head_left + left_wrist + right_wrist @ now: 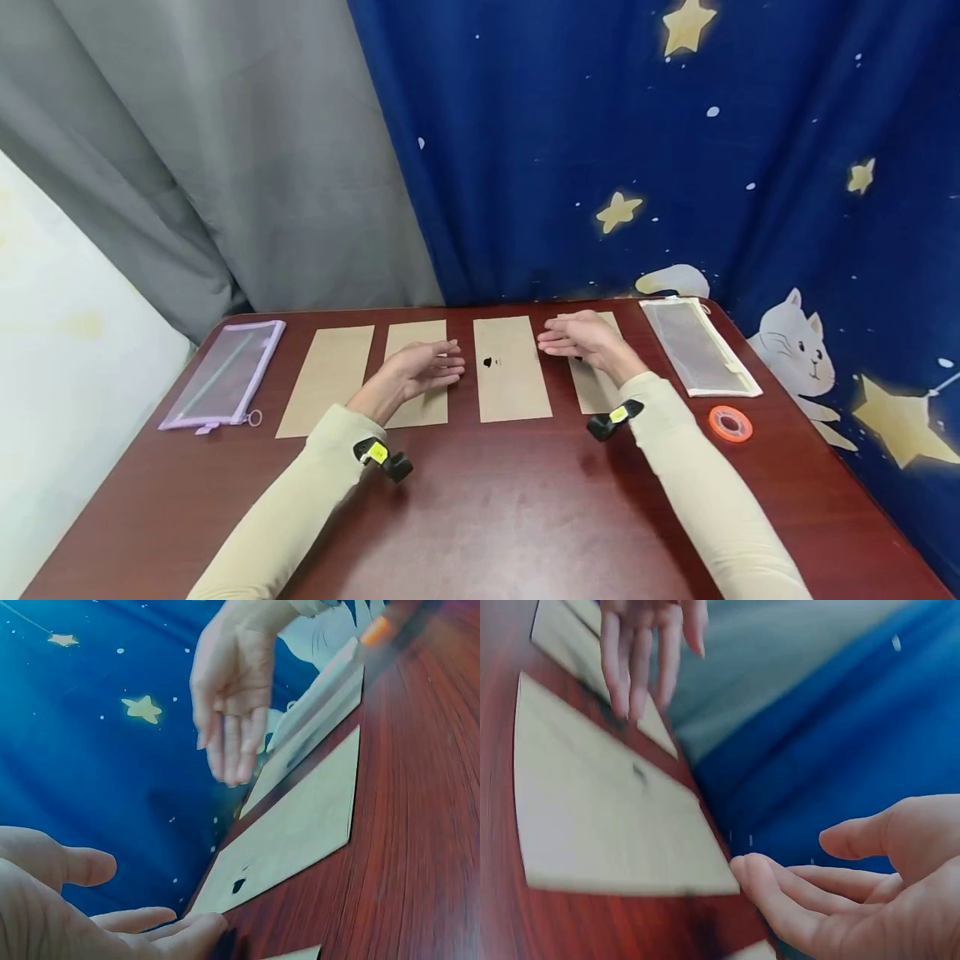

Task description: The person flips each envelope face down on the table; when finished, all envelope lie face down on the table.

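Note:
My left hand (422, 371) hovers over a tan paper rectangle (420, 412), its fingers loosely extended and holding nothing. Over another such paper (597, 392) is my right hand (587, 340), also with nothing in its grasp. The palms face each other across a third tan paper (513, 392), which bears a small dark printed mark. In the left wrist view, the fingers of my left hand (97, 907) are relaxed, and my right hand (240, 697) hangs opposite. The right wrist view shows my right hand (855, 892) with gently bent fingers and an empty palm.
A further tan paper (326, 379) lies at the left. Beyond it is a lilac mesh zip pouch (243, 367) with a long pale-green strip inside. A white-edged mesh pouch (697, 346) and a round orange ring (714, 424) lie at the right. Curtains (510, 167) hang behind the table.

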Demonstrator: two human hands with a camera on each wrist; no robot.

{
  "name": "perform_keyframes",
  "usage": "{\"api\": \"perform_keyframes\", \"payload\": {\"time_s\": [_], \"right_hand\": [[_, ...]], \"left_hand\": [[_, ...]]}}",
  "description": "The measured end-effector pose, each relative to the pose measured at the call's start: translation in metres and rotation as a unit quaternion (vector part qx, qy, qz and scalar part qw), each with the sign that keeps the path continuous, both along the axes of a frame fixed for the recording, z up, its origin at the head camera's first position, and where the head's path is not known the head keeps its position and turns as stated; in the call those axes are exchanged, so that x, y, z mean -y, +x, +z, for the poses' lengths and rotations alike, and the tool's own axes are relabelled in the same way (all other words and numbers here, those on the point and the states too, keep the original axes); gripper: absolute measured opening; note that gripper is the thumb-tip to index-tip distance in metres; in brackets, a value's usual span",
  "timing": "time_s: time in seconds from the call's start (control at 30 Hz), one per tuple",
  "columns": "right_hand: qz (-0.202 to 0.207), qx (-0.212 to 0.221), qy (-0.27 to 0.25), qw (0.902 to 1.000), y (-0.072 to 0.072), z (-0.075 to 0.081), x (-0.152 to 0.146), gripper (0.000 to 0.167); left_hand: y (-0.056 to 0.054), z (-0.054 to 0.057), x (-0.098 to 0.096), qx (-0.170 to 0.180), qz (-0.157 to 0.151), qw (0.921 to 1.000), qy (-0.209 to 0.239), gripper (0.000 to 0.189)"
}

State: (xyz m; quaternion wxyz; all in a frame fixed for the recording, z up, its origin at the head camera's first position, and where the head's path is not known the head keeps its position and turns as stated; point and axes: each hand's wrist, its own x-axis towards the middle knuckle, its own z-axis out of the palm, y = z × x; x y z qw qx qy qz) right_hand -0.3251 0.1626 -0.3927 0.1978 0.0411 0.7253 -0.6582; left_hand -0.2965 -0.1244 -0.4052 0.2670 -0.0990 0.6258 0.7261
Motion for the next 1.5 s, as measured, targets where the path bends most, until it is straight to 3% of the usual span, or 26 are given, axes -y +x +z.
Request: {"api": "perform_keyframes", "payload": {"time_s": [0.1,0.3,0.5,0.77,0.9,1.07,1.23,1.37,1.5], "right_hand": [[0.008,0.041,-0.011,0.9991,-0.004,-0.005,-0.019,0.046],[0.018,0.085,-0.039,0.9954,-0.004,-0.016,-0.025,0.047],[0.025,0.110,-0.036,0.9929,-0.003,-0.018,-0.019,0.049],[0.028,0.125,-0.013,0.9917,-0.005,-0.013,-0.004,0.050],[0.016,0.102,-0.010,0.9946,-0.005,-0.015,-0.002,0.046],[-0.017,0.014,0.013,0.9997,0.003,-0.021,0.003,0.037],[-0.082,-0.061,0.042,0.9939,0.014,-0.026,0.015,0.028],[-0.112,-0.074,0.031,0.9905,0.017,-0.030,0.018,0.030],[-0.111,-0.060,0.011,0.9919,0.015,-0.031,0.019,0.033]], "left_hand": [[-0.003,-0.004,-0.007,0.013,0.019,0.9997,0.003,0.052],[-0.007,-0.002,-0.021,-0.006,0.044,0.9981,-0.043,0.050],[-0.010,0.003,-0.030,-0.001,0.041,0.9960,-0.079,0.053],[-0.018,0.000,-0.033,0.018,0.041,0.9968,-0.066,0.053],[-0.020,0.000,-0.034,0.015,0.032,0.9976,-0.060,0.049],[-0.022,0.000,-0.035,0.012,0.024,0.9984,-0.050,0.042],[-0.024,0.001,-0.030,-0.004,0.023,0.9983,-0.054,0.038],[-0.024,0.003,-0.025,-0.023,0.041,0.9978,-0.046,0.036],[-0.023,0.008,-0.022,-0.044,0.063,0.9969,-0.016,0.037]]}}
